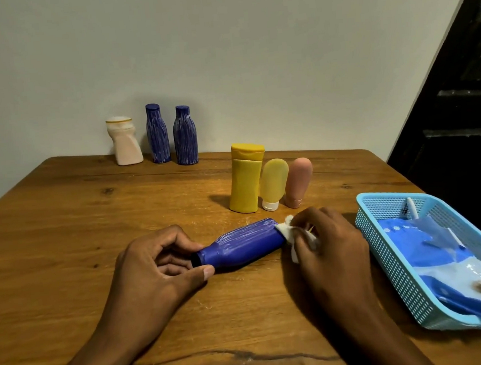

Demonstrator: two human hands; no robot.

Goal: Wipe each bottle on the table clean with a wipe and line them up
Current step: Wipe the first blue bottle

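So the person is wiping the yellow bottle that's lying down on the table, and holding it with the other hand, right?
Not quite. The head view shows the bottle lying down is blue, not yellow. The yellow bottle stands upright further back. The rest is right: the right hand presses a white wipe to its base end, and the left hand holds its neck.

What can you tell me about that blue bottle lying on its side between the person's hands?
The blue bottle looks like glossy plastic, deep blue with pale streaks along its upper side. It lies on its side on the wooden table, neck pointing left, base right. The left hand pinches its neck end, so the cap cannot be made out. The right hand presses a crumpled white wipe against its base.
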